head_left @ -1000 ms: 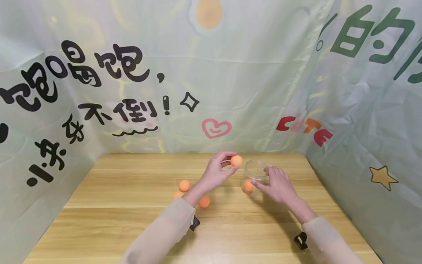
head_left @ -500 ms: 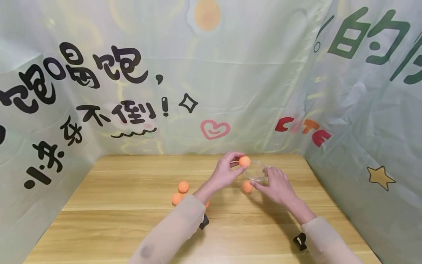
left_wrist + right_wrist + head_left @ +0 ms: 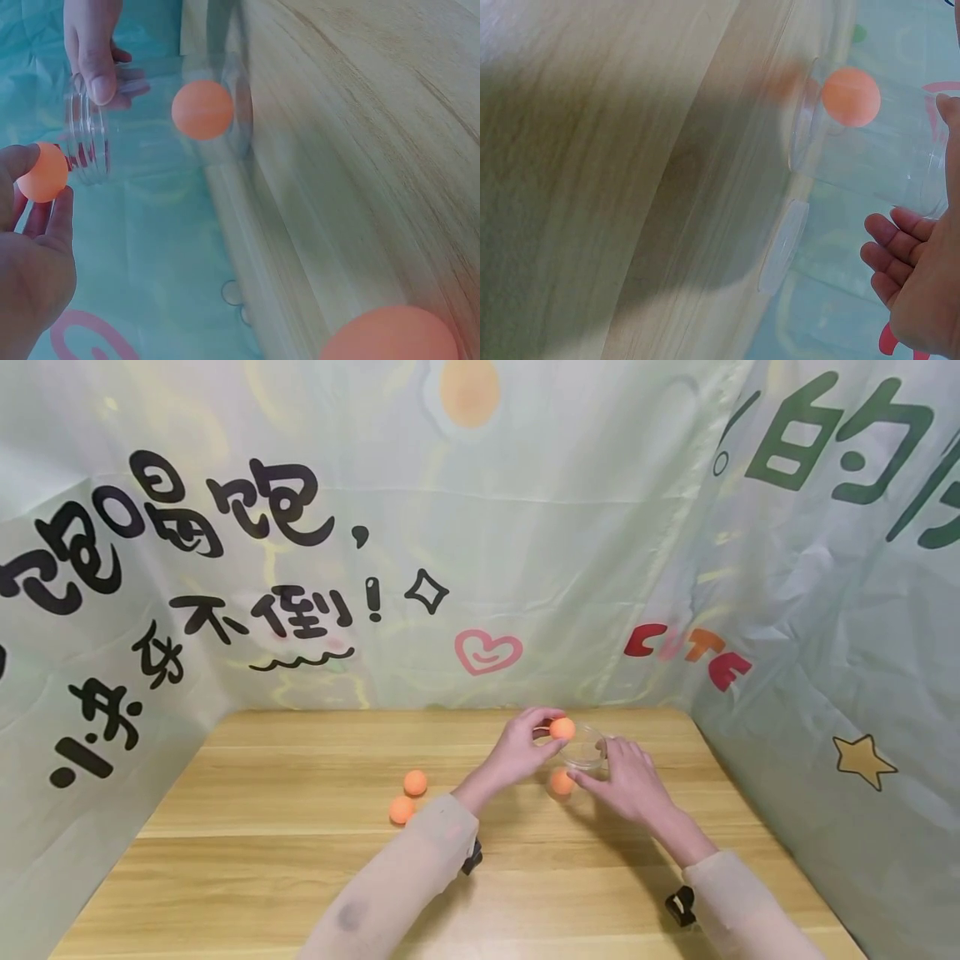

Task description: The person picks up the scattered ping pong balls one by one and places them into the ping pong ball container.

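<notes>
Pale printed cloth walls [image 3: 570,552] round three sides of wood-grain tabletop [image 3: 247,877].

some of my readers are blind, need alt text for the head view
A person's left grip pinches an orange ball at the mouth of a clear jar, held by the right grip, with another ball inside. Two more balls show on the wooden table.

In the head view we lose part of the rim of the jar [image 3: 142,142] behind the ball [image 3: 562,729] in the left hand [image 3: 522,747], and can barely trace its wall beside the right hand [image 3: 633,779]. Both sleeves [image 3: 405,881] run off the bottom edge. The left wrist view gives us only part of another ball [image 3: 394,336], lower right of the left hand; the right wrist view crops the right hand.
</notes>
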Demonstrator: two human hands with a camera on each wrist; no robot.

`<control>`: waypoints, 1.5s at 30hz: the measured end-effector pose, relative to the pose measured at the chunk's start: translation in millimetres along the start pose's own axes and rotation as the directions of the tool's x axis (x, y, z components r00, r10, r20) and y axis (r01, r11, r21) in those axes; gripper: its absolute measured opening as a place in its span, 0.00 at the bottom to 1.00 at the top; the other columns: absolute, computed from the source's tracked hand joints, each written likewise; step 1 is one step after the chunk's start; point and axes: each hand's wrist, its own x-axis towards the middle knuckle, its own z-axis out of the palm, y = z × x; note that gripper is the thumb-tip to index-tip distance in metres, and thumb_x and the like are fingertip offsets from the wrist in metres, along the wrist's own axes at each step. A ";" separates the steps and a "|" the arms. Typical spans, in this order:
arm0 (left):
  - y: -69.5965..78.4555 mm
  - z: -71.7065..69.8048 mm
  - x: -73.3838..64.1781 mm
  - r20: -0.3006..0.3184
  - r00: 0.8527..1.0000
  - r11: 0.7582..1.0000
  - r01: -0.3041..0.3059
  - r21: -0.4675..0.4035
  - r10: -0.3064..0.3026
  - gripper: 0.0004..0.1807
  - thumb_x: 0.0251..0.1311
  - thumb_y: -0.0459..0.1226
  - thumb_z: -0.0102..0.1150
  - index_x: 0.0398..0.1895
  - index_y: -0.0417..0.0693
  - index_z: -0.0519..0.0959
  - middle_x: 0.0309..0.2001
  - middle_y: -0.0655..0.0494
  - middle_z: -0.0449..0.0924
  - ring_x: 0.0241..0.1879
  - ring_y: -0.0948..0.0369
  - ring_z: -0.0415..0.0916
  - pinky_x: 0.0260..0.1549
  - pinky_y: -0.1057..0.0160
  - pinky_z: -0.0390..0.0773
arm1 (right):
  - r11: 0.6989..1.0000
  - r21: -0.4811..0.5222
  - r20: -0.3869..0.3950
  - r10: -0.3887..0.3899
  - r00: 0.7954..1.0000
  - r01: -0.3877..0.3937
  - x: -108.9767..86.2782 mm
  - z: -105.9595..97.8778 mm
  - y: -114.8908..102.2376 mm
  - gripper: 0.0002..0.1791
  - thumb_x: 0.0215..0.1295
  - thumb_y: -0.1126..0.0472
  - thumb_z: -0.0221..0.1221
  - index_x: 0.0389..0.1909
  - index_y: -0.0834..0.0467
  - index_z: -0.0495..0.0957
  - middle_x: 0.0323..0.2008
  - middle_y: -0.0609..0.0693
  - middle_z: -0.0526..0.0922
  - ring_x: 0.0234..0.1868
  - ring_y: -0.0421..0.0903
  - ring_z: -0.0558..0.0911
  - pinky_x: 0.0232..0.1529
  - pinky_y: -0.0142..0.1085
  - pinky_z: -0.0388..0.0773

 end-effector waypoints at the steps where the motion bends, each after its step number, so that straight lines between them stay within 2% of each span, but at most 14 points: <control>1: -0.1 0.4 0.5 0.007 1.000 1.000 -0.001 0.003 0.001 0.23 0.66 0.29 0.68 0.64 0.39 0.78 0.60 0.46 0.78 0.58 0.55 0.80 0.59 0.64 0.81 | 1.000 -0.001 -0.001 -0.002 1.000 0.002 -0.1 -0.1 -0.1 0.45 0.66 0.28 0.60 0.58 0.67 0.73 0.54 0.63 0.78 0.60 0.66 0.74 0.61 0.65 0.68; 4: -1.7 2.0 2.4 0.028 1.000 0.999 0.000 0.034 0.000 0.22 0.67 0.29 0.67 0.64 0.39 0.78 0.62 0.47 0.78 0.59 0.55 0.80 0.60 0.64 0.81 | 1.000 -0.006 -0.004 -0.007 1.000 0.007 -0.3 -0.4 -0.2 0.44 0.66 0.28 0.61 0.58 0.67 0.73 0.54 0.63 0.78 0.60 0.66 0.74 0.61 0.65 0.68; 11: -6.1 5.0 5.2 0.064 0.998 0.994 -0.006 0.112 -0.001 0.22 0.67 0.30 0.67 0.64 0.43 0.79 0.62 0.50 0.78 0.60 0.57 0.80 0.58 0.72 0.79 | 1.000 -0.010 -0.003 -0.011 1.000 0.011 -0.4 -0.3 -0.4 0.43 0.66 0.29 0.61 0.57 0.68 0.74 0.53 0.63 0.78 0.59 0.65 0.74 0.60 0.64 0.69; 19: -7.0 5.1 6.3 0.087 0.996 0.985 -0.019 0.171 0.005 0.23 0.67 0.31 0.68 0.65 0.44 0.79 0.63 0.52 0.79 0.59 0.57 0.80 0.59 0.68 0.80 | 1.000 -0.008 -0.003 -0.011 1.000 0.011 -0.7 -0.5 -0.7 0.43 0.66 0.30 0.62 0.57 0.68 0.74 0.53 0.63 0.78 0.59 0.65 0.74 0.59 0.64 0.69; 26: -3.2 4.0 5.4 0.102 0.995 0.983 -0.009 0.182 -0.009 0.26 0.66 0.30 0.68 0.67 0.47 0.77 0.65 0.52 0.78 0.63 0.55 0.77 0.60 0.72 0.77 | 1.000 -0.014 0.002 -0.014 1.000 0.014 -0.9 -1.3 -1.5 0.44 0.67 0.29 0.61 0.59 0.68 0.73 0.54 0.64 0.78 0.60 0.66 0.74 0.62 0.65 0.68; 33: -1.0 1.7 3.1 0.096 0.995 0.975 -0.038 0.217 0.017 0.26 0.66 0.32 0.70 0.66 0.48 0.78 0.63 0.53 0.78 0.59 0.57 0.79 0.57 0.70 0.80 | 1.000 -0.012 0.012 -0.006 1.000 0.006 -0.5 -1.3 -1.4 0.45 0.67 0.29 0.60 0.59 0.69 0.73 0.56 0.66 0.77 0.62 0.69 0.72 0.64 0.67 0.66; 38: 1.3 -2.2 -0.4 0.086 0.996 0.977 -0.053 0.204 0.036 0.26 0.66 0.32 0.69 0.67 0.46 0.78 0.63 0.52 0.77 0.58 0.58 0.79 0.56 0.66 0.82 | 1.000 -0.025 0.009 -0.016 1.000 0.016 -0.1 -0.7 -1.5 0.46 0.67 0.30 0.60 0.60 0.70 0.72 0.57 0.68 0.77 0.63 0.70 0.72 0.64 0.68 0.66; 45: 9.9 -7.8 -7.8 0.074 0.996 0.982 -0.071 0.176 0.059 0.26 0.66 0.32 0.70 0.66 0.47 0.78 0.63 0.53 0.78 0.58 0.59 0.80 0.54 0.68 0.82 | 1.000 -0.027 0.008 -0.011 1.000 0.011 -0.6 -0.6 -1.5 0.45 0.67 0.30 0.60 0.60 0.69 0.72 0.57 0.67 0.77 0.63 0.70 0.72 0.63 0.68 0.66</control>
